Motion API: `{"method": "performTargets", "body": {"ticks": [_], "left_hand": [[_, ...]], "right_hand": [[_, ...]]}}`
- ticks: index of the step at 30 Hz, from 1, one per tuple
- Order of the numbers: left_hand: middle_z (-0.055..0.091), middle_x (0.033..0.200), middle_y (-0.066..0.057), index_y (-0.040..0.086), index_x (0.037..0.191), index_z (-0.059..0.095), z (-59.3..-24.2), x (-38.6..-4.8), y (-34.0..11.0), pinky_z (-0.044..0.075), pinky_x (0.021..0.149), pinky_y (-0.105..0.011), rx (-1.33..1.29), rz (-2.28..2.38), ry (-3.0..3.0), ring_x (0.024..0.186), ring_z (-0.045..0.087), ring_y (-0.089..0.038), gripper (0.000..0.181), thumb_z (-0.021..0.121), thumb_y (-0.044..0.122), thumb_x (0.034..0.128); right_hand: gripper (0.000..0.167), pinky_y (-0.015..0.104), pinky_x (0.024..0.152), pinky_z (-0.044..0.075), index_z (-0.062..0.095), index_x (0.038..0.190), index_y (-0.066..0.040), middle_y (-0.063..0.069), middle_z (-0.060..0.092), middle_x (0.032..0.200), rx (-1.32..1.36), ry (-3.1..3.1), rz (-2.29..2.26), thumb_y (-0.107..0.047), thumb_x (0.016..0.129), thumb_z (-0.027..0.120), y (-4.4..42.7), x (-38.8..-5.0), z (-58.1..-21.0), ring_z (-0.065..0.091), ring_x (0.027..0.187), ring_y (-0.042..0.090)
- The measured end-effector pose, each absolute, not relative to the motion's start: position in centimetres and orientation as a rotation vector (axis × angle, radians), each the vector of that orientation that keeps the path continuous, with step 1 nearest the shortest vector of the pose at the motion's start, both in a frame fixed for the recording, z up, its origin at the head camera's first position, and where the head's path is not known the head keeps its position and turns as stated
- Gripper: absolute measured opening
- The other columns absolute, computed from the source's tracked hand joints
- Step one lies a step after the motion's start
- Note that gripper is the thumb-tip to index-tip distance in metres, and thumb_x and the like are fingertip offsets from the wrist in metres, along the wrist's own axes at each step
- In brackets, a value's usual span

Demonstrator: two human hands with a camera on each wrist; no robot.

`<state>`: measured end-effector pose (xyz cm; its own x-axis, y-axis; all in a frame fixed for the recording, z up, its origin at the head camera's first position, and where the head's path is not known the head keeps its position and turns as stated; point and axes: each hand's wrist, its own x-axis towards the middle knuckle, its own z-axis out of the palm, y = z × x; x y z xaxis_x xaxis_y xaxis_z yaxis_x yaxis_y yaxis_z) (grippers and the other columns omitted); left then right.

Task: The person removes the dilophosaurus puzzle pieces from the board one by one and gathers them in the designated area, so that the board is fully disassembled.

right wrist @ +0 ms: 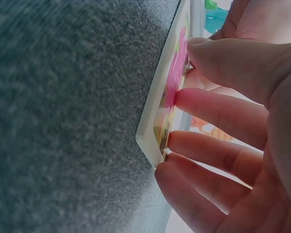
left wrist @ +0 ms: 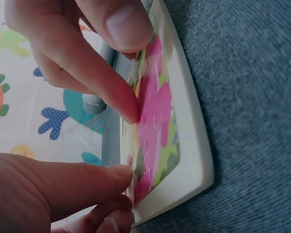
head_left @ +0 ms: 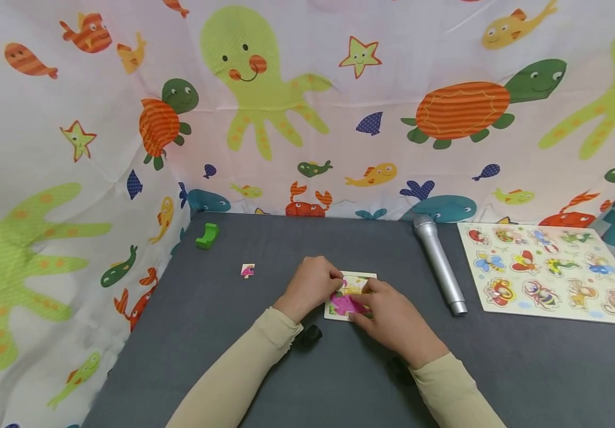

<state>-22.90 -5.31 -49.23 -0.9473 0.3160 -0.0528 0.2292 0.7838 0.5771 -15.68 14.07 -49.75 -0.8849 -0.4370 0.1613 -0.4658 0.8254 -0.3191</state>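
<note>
Two pale sleeves (head_left: 243, 371) reach in from the near edge of the table (head_left: 339, 386), and a small black object (head_left: 310, 336) sits at the left wrist. Just past the cuffs, both hands meet over a little puzzle (head_left: 344, 305), which lies on the dark tabletop between them, its picture mostly pink inside a white rim. The left hand (head_left: 314, 284) pinches it at the left side, thumb against curled fingers; I can't tell whether a loose piece or the frame is between them. The right hand (head_left: 393, 318) is not clasping anything: its fingers are extended and fanned, tips touching the face and right edge.

Off to the left of them lies a single pink-and-white piece (head_left: 247, 270), well apart from the puzzle. To the right a silver microphone (head_left: 440, 264) slants across the table, with a big board of cartoon insects (head_left: 559, 273) just beside it. Farther left is a green block (head_left: 208, 236). Behind everything hangs a curtain (head_left: 297, 53) printed with octopuses, turtles and fish.
</note>
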Motion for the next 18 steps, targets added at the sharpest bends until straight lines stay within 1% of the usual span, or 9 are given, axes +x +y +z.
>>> {"method": "performTargets", "body": {"ticks": [2,5,8,10,14,18], "left_hand": [[0.083,0.095,0.002,0.017,0.100,0.089,-49.27,-22.95,-5.30,0.053,0.063,-0.022,0.442,0.873,2.834,0.078,0.067,-0.007,0.011,0.079,0.020,0.0986],[0.082,0.093,0.004,0.018,0.098,0.089,-49.44,-23.08,-5.30,0.053,0.066,-0.022,0.427,0.876,2.831,0.080,0.065,-0.007,0.010,0.080,0.022,0.0981],[0.079,0.088,0.005,0.017,0.095,0.087,-49.58,-23.30,-5.32,0.052,0.065,-0.023,0.428,0.895,2.817,0.077,0.064,-0.008,0.009,0.081,0.022,0.0976],[0.076,0.085,0.006,0.016,0.094,0.086,-49.66,-23.46,-5.33,0.051,0.062,-0.024,0.441,0.896,2.805,0.074,0.063,-0.009,0.009,0.080,0.022,0.0981],[0.071,0.079,0.006,0.016,0.095,0.084,-49.80,-23.74,-5.36,0.049,0.059,-0.024,0.445,0.884,2.778,0.069,0.061,-0.010,0.010,0.078,0.023,0.0992],[0.069,0.078,0.006,0.016,0.095,0.082,-49.79,-23.84,-5.48,0.048,0.060,-0.025,0.435,0.878,2.776,0.069,0.061,-0.010,0.010,0.077,0.023,0.0989]], "right_hand": [[0.037,0.037,0.080,0.057,0.083,0.121,-0.013,0.003,0.065,0.103,0.718,-2.931,0.554,-0.033,0.090,0.088,14.13,-15.61,-49.66,0.059,0.086,0.015],[0.039,0.042,0.087,0.061,0.083,0.123,-0.012,0.005,0.069,0.111,0.704,-2.948,0.558,-0.032,0.091,0.088,14.37,-15.36,-49.60,0.065,0.094,0.019],[0.042,0.046,0.094,0.061,0.081,0.127,-0.011,0.007,0.071,0.119,0.708,-2.964,0.560,-0.032,0.092,0.087,14.64,-15.11,-49.60,0.068,0.104,0.023],[0.043,0.047,0.096,0.061,0.080,0.129,-0.011,0.007,0.071,0.122,0.707,-2.970,0.563,-0.031,0.092,0.087,14.75,-15.00,-49.63,0.069,0.107,0.024],[0.042,0.047,0.096,0.061,0.080,0.128,-0.011,0.007,0.071,0.122,0.716,-2.957,0.562,-0.031,0.092,0.087,14.83,-15.03,-49.71,0.069,0.107,0.024],[0.042,0.046,0.096,0.061,0.081,0.127,-0.011,0.007,0.072,0.121,0.728,-2.936,0.558,-0.031,0.091,0.088,14.81,-15.22,-49.80,0.069,0.106,0.023]]}}
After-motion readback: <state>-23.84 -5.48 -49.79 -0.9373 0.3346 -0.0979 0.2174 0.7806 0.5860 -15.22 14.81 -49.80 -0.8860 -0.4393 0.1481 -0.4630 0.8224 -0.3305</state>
